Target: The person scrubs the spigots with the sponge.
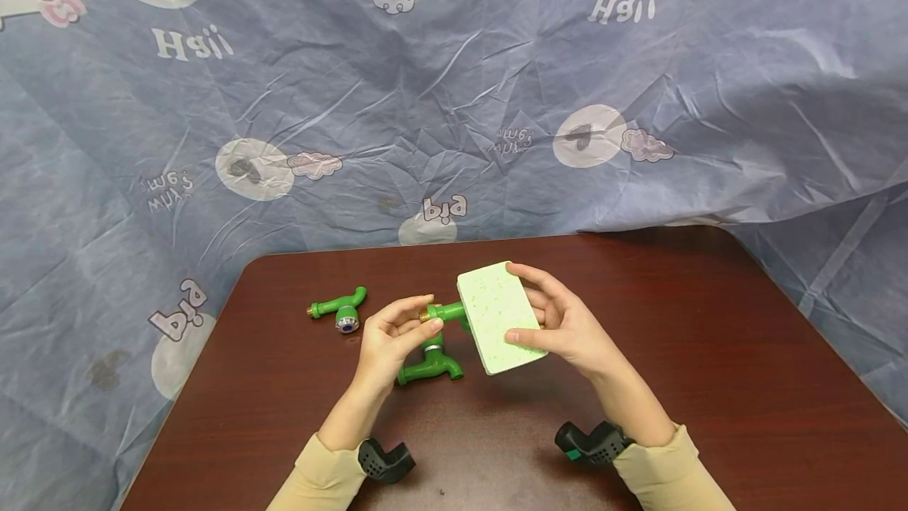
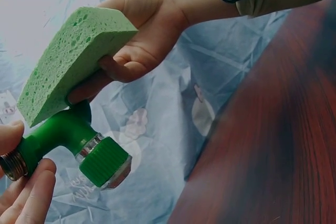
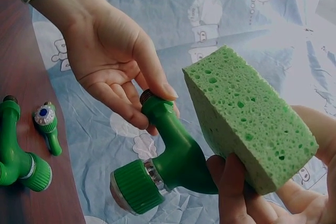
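Beige sleeves (image 1: 670, 470) enter at the bottom edge of the frame; above them, near the centre, the left hand (image 1: 392, 344) pinches the green faucet (image 1: 448, 311) by its threaded end (image 1: 427, 314), while the right hand (image 1: 571, 326) clamps the sponge (image 1: 500, 318) between thumb and fingers. Caution: the green faucet may twist or drop toward the second faucet (image 1: 429, 369) below if sponge pressure overcomes the fingertip hold

The dark reddish-brown table (image 1: 681, 353) bears two green taps (image 1: 429, 370) (image 1: 346, 312).
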Motion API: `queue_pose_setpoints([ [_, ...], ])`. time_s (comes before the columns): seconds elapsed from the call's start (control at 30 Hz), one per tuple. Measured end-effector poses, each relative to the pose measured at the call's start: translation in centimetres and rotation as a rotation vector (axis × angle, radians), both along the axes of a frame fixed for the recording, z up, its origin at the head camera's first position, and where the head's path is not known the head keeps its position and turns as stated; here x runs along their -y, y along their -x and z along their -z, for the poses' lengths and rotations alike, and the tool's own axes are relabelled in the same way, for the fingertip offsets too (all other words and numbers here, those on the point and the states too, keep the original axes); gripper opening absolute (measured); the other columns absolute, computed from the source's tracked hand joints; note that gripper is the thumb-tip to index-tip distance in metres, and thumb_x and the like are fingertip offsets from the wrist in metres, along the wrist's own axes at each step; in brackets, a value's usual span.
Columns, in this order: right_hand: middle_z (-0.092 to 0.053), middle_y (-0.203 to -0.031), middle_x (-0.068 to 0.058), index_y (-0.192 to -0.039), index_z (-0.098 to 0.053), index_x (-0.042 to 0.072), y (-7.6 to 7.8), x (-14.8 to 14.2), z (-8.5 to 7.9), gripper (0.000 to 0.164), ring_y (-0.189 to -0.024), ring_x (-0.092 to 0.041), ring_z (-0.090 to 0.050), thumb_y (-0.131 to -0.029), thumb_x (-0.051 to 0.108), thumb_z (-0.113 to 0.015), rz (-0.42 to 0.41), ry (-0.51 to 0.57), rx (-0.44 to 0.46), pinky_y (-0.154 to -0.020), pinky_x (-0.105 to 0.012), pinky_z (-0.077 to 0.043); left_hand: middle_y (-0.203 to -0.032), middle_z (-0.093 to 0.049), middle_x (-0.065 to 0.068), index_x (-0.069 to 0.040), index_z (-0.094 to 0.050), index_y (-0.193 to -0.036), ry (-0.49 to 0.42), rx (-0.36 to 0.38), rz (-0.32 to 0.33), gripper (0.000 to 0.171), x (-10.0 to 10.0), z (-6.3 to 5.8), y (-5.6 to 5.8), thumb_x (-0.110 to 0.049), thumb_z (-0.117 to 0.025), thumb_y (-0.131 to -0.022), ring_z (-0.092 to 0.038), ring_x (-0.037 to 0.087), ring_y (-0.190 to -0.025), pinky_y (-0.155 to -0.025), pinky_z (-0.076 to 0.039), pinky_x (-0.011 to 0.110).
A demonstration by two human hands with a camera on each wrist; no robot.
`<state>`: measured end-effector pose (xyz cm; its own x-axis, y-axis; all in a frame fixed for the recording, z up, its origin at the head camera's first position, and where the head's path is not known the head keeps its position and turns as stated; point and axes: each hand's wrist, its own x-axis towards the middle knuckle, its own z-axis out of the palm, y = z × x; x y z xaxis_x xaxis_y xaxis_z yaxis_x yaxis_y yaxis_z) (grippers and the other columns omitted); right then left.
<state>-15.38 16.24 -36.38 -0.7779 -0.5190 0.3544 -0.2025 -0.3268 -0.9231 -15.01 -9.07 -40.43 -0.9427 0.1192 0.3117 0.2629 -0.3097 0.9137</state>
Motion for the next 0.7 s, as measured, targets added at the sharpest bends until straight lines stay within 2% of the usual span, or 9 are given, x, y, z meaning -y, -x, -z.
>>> queue_pose_setpoints([
  [0.07,-0.056,-0.122,-0.013,-0.143,-0.029,0.001,-0.06,0.05,-0.09,0.078,-0.091,-0.023,-0.066,-0.076,-0.018,-0.063,0.002,0.0,0.001,-0.065,-0.043,-0.058,-0.1,-0.069,0.006,0.008,-0.064,-0.11,-0.007,-0.007,0.005,0.033,0.05,0.1,0.07,0.009,-0.07,-0.077,-0.068,0.017,-0.083,-0.071,-0.058,0.032],
  [0.13,-0.056,-0.123,-0.013,-0.143,-0.028,0.0,-0.13,0.1,-0.2,0.078,-0.091,-0.023,-0.066,-0.076,-0.019,-0.063,0.008,-0.004,0.004,-0.065,-0.043,-0.058,-0.101,-0.069,0.006,0.014,-0.06,-0.11,-0.01,-0.019,0.009,0.035,0.08,0.15,0.14,0.01,-0.07,-0.077,-0.068,0.018,-0.085,-0.071,-0.058,0.032],
  [0.23,-0.055,-0.124,-0.013,-0.143,-0.028,0.0,-0.22,0.16,-0.33,0.079,-0.092,-0.023,-0.066,-0.075,-0.019,-0.064,0.02,-0.012,0.013,-0.065,-0.044,-0.057,-0.101,-0.069,0.007,0.017,-0.058,-0.111,-0.005,-0.024,0.015,0.039,0.14,0.2,0.2,0.012,-0.071,-0.074,-0.068,0.017,-0.085,-0.071,-0.058,0.03],
  [0.43,-0.055,-0.124,-0.014,-0.143,-0.028,0.0,-0.29,0.19,-0.39,0.079,-0.093,-0.023,-0.066,-0.075,-0.019,-0.064,0.02,-0.011,0.018,-0.066,-0.044,-0.057,-0.109,-0.067,0.006,0.014,-0.059,-0.113,0.032,-0.014,0.032,0.043,0.39,0.2,0.19,0.013,-0.073,-0.072,-0.068,0.017,-0.082,-0.068,-0.058,0.029],
  [0.6,-0.055,-0.123,-0.014,-0.143,-0.029,0.0,-0.27,0.16,-0.29,0.078,-0.093,-0.023,-0.065,-0.076,-0.018,-0.064,0.007,0.002,0.005,-0.066,-0.044,-0.057,-0.112,-0.063,0.021,0.014,-0.059,-0.112,0.058,-0.038,0.021,0.043,0.46,0.12,0.18,0.011,-0.074,-0.072,-0.068,0.018,-0.082,-0.068,-0.058,0.031],
  [0.7,-0.055,-0.123,-0.014,-0.143,-0.029,0.001,-0.25,0.14,-0.25,0.078,-0.094,-0.023,-0.065,-0.076,-0.018,-0.064,0.008,0.004,0.002,-0.066,-0.044,-0.057,-0.106,-0.065,0.021,0.014,-0.061,-0.11,0.109,-0.08,-0.01,0.04,0.44,0.06,0.17,0.008,-0.075,-0.073,-0.069,0.019,-0.079,-0.068,-0.058,0.033],
])
